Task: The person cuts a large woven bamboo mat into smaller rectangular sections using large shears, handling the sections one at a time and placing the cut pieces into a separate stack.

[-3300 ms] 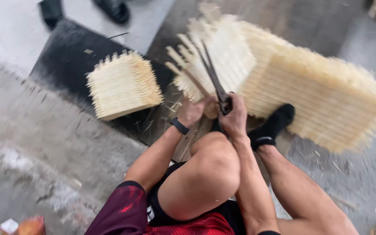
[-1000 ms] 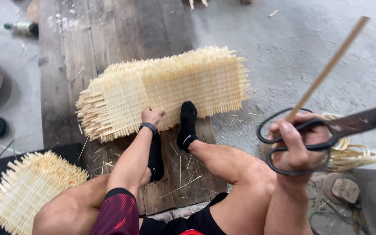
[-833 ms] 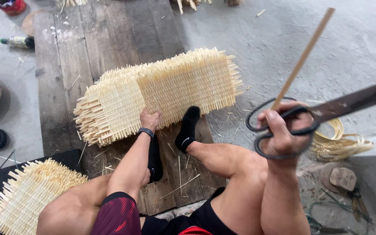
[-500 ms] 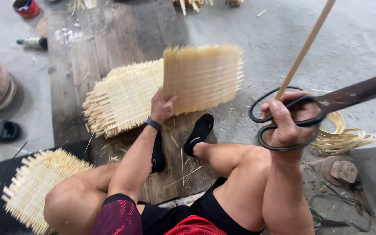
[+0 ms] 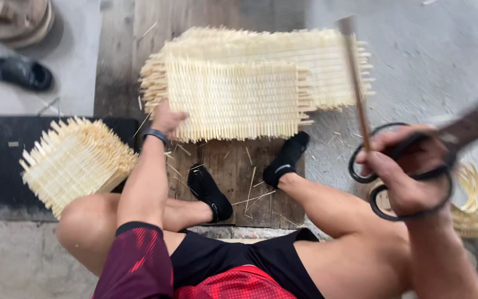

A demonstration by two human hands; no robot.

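Observation:
My left hand [image 5: 164, 119] grips the lower left edge of a woven bamboo mat [image 5: 233, 99], lifted off a tall stack of the same mats [image 5: 311, 55] on the wooden boards. My right hand [image 5: 408, 177] is raised at the right, fingers through the loops of large black scissors [image 5: 443, 147], and it also holds a thin bamboo stick [image 5: 356, 91] that points up. The scissors and stick are blurred. My legs in black socks lie between the hands.
A second pile of woven mats [image 5: 76, 163] rests on a black sheet at the left. A black shoe [image 5: 20, 72] and round wooden discs [image 5: 12, 19] sit at the top left. Coiled bamboo strips [image 5: 474, 191] lie at the right. Splinters litter the boards.
My left hand has pulled one mat off the stack and brought it down towards me. My right hand with scissors and stick has stayed raised, shifting slightly lower.

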